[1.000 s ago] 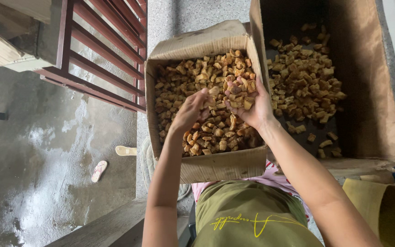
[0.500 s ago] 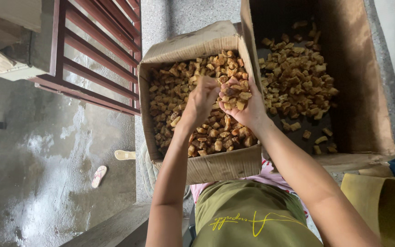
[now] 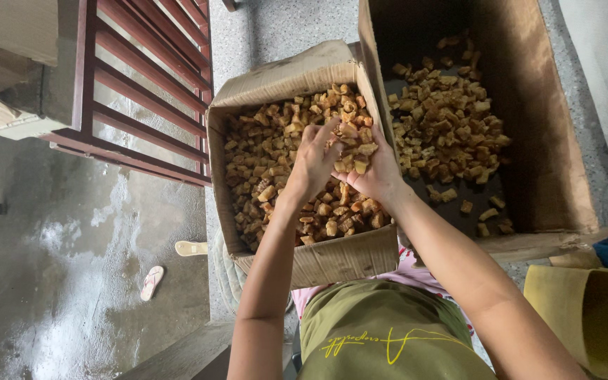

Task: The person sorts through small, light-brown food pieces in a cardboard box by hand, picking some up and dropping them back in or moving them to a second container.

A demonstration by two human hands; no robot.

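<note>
Since a moment ago both hands have drawn closer together over the box and lifted a small heap of pieces. Beyond the right hand stands the big open carton, partly filled; under both hands sits the smaller cardboard box, nearly full of golden-brown chunks. Cupped together, the right hand cradles a handful while the left hand picks at it with its fingertips. These chunks look light, dry, brittle and loose, so scooping from beneath in cupped palms suits them better than squeezing.
</note>
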